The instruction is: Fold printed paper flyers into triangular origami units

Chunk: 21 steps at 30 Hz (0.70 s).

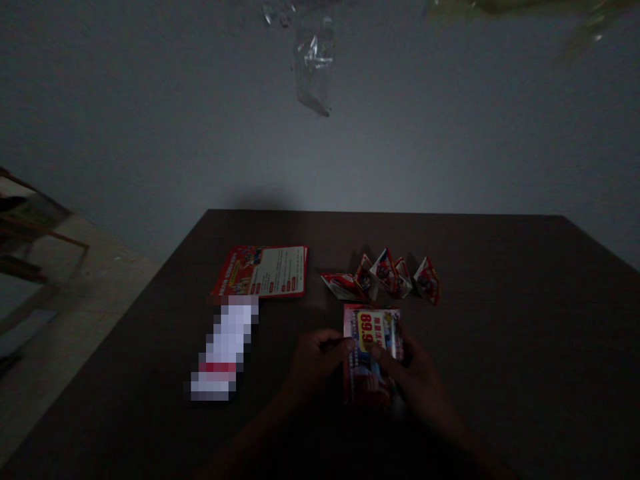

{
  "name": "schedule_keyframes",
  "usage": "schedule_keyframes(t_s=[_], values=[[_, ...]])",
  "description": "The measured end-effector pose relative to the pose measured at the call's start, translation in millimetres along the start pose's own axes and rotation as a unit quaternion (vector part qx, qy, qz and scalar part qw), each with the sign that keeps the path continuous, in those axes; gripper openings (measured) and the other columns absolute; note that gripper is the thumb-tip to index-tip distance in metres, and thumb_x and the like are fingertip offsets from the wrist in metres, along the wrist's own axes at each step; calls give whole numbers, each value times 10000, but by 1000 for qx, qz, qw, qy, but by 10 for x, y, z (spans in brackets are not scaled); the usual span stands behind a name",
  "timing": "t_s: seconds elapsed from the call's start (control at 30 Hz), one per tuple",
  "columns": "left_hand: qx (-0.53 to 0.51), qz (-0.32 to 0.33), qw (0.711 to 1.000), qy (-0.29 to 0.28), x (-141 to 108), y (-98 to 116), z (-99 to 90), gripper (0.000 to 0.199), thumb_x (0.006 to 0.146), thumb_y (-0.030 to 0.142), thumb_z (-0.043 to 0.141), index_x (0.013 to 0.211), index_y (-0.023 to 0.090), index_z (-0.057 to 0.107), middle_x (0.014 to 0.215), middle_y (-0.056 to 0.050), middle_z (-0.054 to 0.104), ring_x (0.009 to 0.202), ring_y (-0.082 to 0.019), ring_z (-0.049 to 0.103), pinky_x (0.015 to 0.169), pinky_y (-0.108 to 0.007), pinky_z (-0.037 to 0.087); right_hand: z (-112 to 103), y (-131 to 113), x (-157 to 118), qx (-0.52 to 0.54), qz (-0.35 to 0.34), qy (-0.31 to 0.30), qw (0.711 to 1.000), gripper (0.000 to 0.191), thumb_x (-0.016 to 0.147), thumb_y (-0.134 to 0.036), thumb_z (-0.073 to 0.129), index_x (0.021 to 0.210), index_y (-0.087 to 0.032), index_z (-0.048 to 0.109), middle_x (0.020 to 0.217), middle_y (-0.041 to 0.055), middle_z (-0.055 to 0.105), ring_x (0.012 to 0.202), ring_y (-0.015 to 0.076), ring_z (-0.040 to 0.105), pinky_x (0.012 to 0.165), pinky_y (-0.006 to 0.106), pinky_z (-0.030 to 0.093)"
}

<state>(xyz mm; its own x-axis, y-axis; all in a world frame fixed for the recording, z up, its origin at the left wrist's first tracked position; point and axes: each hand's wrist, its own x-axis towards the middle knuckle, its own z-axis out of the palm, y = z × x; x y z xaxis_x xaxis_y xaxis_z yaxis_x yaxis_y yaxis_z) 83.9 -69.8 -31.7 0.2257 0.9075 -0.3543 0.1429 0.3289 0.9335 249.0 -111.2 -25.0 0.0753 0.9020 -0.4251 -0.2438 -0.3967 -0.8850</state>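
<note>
A printed leaflet (373, 320) with a yellow price patch reading 89.9 is just right of centre in the lower half of the frame, between the two hands. The left hand (320, 363) pinches its left edge, the thumb lying on the printed face. The right hand (417, 377) holds it from the right, its thumb also across the face; the fingers behind are partly hidden.

Just above the leaflet, folded red-and-white papers (385, 273) stand in pointed shapes in a row on the dark worktop (520, 320). Left of these, near the centre-left of the frame, lies a stack of red-and-white printed sheets (280, 270). Below the stack is a bright, pixelated object (227, 350), too blurred to identify. A pale wall (425, 133) fills the upper frame, with a clear plastic piece (314, 63) at top centre. Tan floor (95, 267) shows at the left edge.
</note>
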Motion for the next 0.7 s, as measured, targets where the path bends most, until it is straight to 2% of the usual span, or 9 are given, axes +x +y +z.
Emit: schedule_keyframes(t_s=[0.17,0.33,0.7], values=[[12,8,1000,-4,-25,52,12,313,686,432,665,706,122,707,665,-33,703,643,-182,622,583,-245,454,-75,79,61,54,-18,36,998,450,674,-376,781,1040,-217,573,876,16,722,685,193,670,563,276,529],[28,9,1000,-6,-21,10,9,311,711,417,655,727,112,715,662,-33,694,627,-170,599,566,-235,426,-78,129,79,63,-16,35,997,440,687,-377,773,1020,-215,535,813,-9,690,560,138,618,456,226,485],[55,2,998,-5,-26,6,16,347,735,436,631,728,101,718,645,-29,683,611,-167,587,558,-232,400,-64,92,71,44,-7,61,997,498,623,-410,805,992,-192,551,765,0,688,550,145,624,444,226,503]])
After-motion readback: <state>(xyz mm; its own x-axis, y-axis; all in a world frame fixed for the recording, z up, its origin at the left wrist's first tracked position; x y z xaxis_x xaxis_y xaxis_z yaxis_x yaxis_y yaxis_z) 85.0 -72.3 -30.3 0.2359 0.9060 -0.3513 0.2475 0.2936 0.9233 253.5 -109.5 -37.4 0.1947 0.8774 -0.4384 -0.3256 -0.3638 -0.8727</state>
